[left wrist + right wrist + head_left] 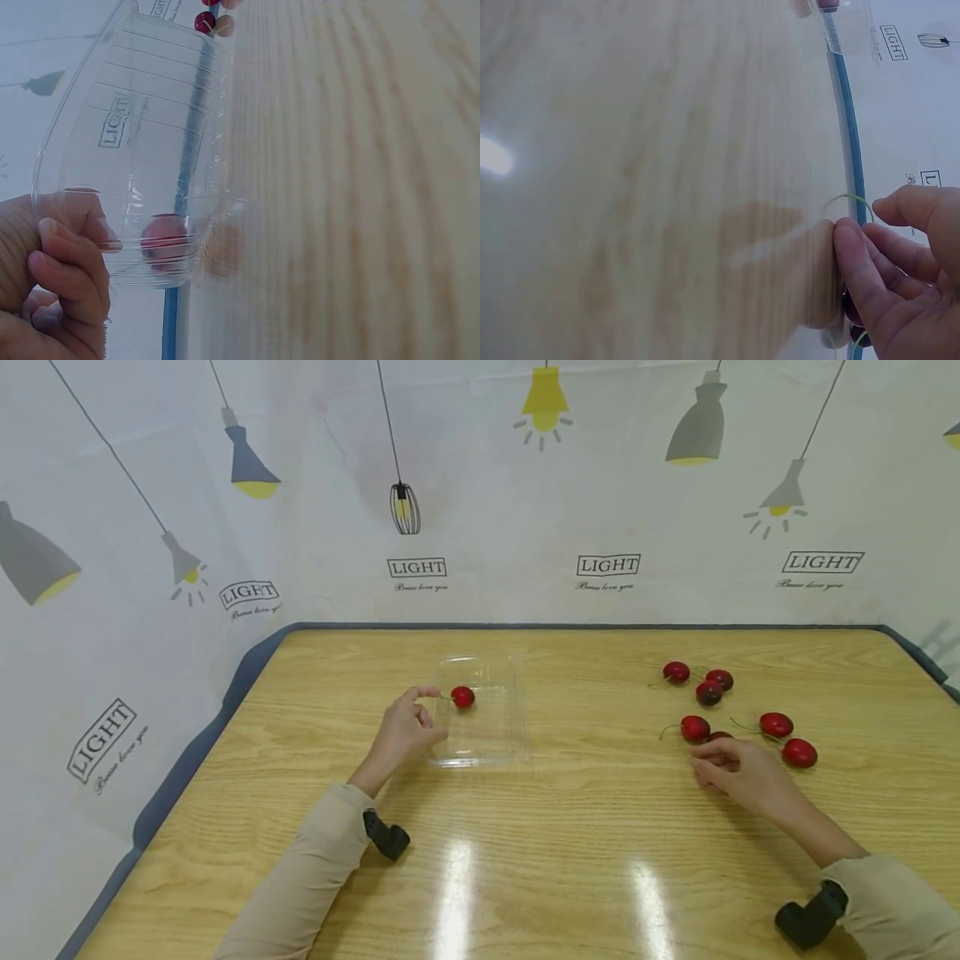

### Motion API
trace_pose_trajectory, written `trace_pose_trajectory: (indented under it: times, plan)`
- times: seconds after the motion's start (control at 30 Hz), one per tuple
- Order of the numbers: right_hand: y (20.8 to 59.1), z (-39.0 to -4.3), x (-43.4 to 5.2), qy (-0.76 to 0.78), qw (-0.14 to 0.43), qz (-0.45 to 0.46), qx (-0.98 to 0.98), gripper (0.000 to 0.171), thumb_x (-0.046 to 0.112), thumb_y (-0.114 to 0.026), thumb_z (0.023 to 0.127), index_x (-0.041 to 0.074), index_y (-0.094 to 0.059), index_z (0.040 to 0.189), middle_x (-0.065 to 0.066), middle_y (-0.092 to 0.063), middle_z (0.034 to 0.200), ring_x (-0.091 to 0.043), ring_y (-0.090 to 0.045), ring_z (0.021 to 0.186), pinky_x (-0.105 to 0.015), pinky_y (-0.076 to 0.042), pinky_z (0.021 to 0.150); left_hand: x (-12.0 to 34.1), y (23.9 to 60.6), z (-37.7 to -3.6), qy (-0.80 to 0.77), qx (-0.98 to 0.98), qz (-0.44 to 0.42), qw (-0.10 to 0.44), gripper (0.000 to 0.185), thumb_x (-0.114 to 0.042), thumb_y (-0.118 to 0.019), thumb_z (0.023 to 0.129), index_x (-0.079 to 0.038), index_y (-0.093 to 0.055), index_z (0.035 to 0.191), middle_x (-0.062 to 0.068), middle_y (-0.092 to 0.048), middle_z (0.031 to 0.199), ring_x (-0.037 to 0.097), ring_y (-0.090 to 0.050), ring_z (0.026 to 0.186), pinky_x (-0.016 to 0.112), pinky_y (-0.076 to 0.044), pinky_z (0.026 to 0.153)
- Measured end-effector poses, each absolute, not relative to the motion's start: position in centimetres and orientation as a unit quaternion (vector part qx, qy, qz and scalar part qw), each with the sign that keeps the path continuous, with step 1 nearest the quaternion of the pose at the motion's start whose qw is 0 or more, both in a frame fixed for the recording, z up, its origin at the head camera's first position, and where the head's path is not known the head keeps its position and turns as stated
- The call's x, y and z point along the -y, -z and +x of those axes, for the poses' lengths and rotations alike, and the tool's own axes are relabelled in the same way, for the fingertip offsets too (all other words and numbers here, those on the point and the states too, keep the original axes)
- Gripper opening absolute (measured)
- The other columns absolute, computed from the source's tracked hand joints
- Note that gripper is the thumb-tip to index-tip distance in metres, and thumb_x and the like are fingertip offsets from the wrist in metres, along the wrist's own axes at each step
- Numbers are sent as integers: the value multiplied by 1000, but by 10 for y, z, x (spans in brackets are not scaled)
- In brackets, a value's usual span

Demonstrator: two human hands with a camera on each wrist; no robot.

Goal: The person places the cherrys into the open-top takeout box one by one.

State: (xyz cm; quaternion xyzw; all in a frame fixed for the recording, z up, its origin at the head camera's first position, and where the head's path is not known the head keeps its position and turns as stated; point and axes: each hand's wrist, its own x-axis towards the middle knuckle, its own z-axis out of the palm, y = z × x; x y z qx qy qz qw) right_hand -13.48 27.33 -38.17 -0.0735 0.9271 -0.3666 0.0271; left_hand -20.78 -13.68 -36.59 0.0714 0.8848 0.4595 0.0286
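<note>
A clear plastic box (517, 718) stands left of centre on the table. In it lies one red cherry (462, 697), its stem pointing at my left index fingertip. My left hand (408, 727) is at the box's left rim, thumb and index finger well apart. The left wrist view shows a digit through the plastic near the cherry (166, 238). My right hand (738, 772) reaches low beside several cherries, fingertips in front of a dark cherry (718, 737) that is partly hidden. A curved green stem (847, 196) shows past my parted right thumb and index finger; no fruit shows between them.
Behind the right hand lie a red cherry (676, 672) and two darker ones. Two more, a front cherry (799, 752) and its neighbour (776, 724), sit right of the fingers. A printed curtain (510, 493) hangs behind the wooden table (555, 860).
</note>
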Motion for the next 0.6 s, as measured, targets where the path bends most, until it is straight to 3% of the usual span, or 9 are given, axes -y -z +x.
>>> trace_pose_trajectory:
  times: [0.6]
  plan:
    - [384, -134, -286, 335, 21, -60, -940, 19, 10, -58, 84, -6, -59, 95, -5, -61, 76, -12, -57, 61, -22, -47, 53, 137, 366, -208, -458, -886, 71, 30, 54, 1, -65, 70, -2, -46, 120, 3, -44, 59, 12, -38, 50, 24, -32, 47]
